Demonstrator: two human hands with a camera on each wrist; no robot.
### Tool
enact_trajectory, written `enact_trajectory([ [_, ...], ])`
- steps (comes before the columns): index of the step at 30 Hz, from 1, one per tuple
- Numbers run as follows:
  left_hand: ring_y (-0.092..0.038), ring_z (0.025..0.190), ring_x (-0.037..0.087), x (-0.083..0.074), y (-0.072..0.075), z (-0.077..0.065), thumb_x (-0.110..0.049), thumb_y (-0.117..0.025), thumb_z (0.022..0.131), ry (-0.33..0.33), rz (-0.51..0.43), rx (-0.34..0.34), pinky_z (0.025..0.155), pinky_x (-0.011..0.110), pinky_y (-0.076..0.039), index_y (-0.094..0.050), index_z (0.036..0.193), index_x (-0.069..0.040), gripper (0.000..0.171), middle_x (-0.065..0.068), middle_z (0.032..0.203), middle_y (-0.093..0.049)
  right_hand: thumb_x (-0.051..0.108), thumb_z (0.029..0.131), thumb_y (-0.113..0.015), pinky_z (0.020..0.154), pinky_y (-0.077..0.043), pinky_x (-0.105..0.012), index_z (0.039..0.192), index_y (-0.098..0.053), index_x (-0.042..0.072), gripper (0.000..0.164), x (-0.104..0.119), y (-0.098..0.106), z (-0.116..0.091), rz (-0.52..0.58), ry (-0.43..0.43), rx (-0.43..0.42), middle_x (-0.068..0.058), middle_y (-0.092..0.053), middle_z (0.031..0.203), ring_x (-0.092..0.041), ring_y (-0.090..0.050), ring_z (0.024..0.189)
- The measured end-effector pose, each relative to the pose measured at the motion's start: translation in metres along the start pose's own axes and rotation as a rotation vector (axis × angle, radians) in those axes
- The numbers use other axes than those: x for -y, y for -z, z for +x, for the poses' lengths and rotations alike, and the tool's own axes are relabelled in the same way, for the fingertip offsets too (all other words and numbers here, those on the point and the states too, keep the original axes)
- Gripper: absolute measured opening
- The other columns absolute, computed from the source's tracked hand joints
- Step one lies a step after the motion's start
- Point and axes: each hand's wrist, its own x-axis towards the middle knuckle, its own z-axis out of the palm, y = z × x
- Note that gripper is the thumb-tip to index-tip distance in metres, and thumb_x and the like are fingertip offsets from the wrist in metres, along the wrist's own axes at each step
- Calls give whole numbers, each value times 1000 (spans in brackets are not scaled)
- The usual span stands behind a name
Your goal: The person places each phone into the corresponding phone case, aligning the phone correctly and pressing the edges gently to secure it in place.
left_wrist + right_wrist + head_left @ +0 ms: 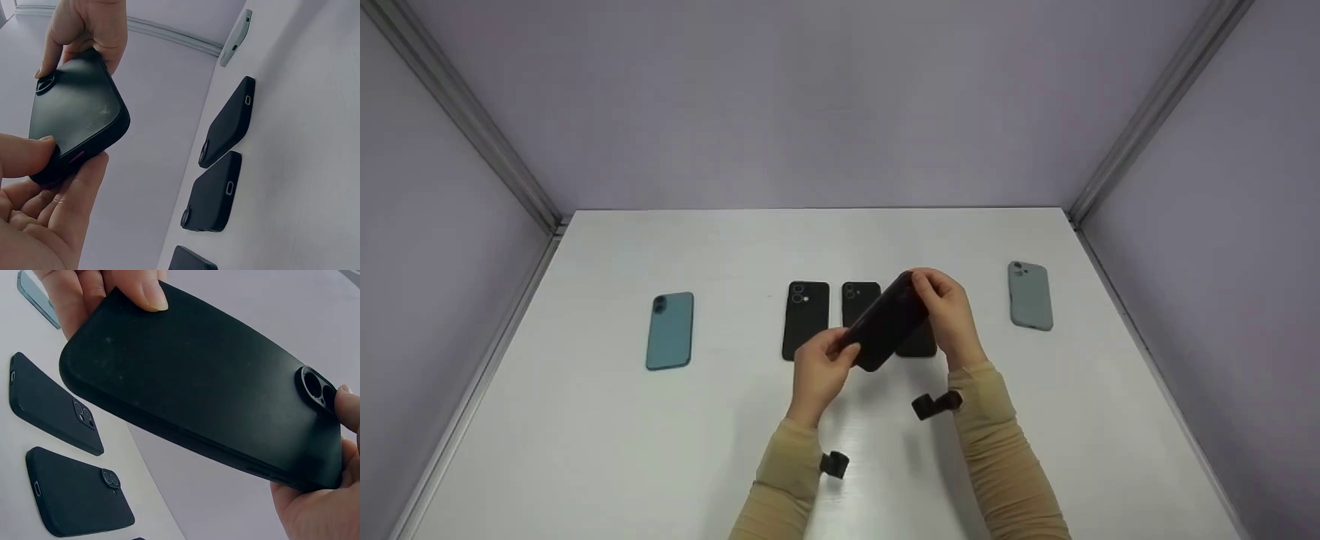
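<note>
Both hands hold a phone in a black case (886,322), tilted above the table. My left hand (819,375) pinches its lower left end between thumb and fingers. At the upper right end my right hand (949,315) grips it, the thumb beside the raised camera ring in the right wrist view. The matte back of the phone (197,382) faces both wrist cameras; its other side is dark in the head view. Behind it lie a black phone (806,319), a second black phone (859,298) and a third black phone (916,343), the last two partly hidden.
A teal phone (670,331) lies at the left of the white table (585,442). Farther right rests a pale grey-green phone (1030,296). Walls stand at the back (825,105) and both sides. A small black camera (936,405) is strapped to the right sleeve.
</note>
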Motion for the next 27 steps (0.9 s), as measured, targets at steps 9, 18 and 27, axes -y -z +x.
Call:
enact_trajectory([
  [9, -71, 86, 25, -1, 0, 0, 4, -74, 84, -33, 22, -20, 71, 25, -57, -71, 100, 4, 17, 16, 97, -72, 8, 99, -60, 76, -48, -25, 91, -68, 1, 13, -4, -1, 0, -24, 0, -51, -4, -62, 88, -15, -55, 83],
  [18, -71, 86, 23, 0, 0, 0, 3, -74, 84, -20, 5, -17, 72, 25, -57, -72, 101, 3, 17, 14, 97, -72, 5, 100, -57, 72, -50, -24, 90, -68, 3, 15, -6, -1, -1, 60, -39, -53, -4, -61, 87, -14, -57, 79],
  [27, -69, 90, 23, -1, -2, 1, -7, -77, 86, 3, -140, -162, 78, 27, -56, -72, 107, 0, 22, 12, 99, -72, 8, 104, -50, 66, -50, -21, 83, -64, 5, 25, -12, -2, -4, 289, -110, -116, -4, -58, 84, -11, -57, 74],
])
